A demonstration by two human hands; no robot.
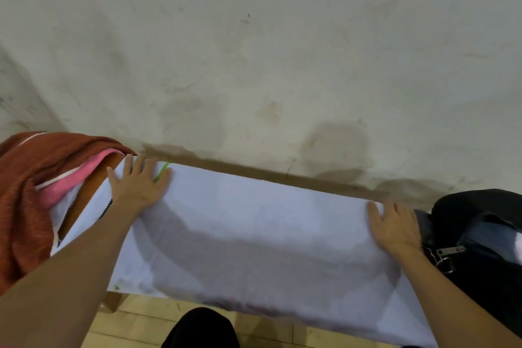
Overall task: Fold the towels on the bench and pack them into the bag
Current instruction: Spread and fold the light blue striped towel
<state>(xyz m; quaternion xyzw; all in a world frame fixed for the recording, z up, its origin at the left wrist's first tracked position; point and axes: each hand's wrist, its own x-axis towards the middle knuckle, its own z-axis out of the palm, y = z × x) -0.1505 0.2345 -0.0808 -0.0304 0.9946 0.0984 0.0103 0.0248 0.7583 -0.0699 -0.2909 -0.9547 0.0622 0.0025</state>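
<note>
The head view is looking down on a white towel (254, 234) that is lying spread across the tabletop (87, 192), stretching from one hand to the other and hanging over the near edge toward the person. The left hand (138, 183) is resting flat on the far left corner of it, fingers straight and splayed, beside a small green mark in the cloth; the right hand (395, 227) is pressing flat on the far right end, fingers straight and holding nothing. Both hands are lying open, well apart, one at each end of the towel. Just outside the left hand, a rust-red towel (25, 192) is sitting in a loose heap with a pink towel (73, 175) tucked against it, neither of them folded. Just outside the right hand, the dark bag (480, 234) is sitting with its mouth gaping and a zip pull showing at the near rim; something pale is showing inside, but what it is cannot be told. By my reading the task is standing early to midway: the white towel is being smoothed, perhaps after a first lengthwise fold, and further folds are remaining before it can go into the bag. The red and pink towels are waiting untouched, so most of the folding and packing looks to be still ahead.
</note>
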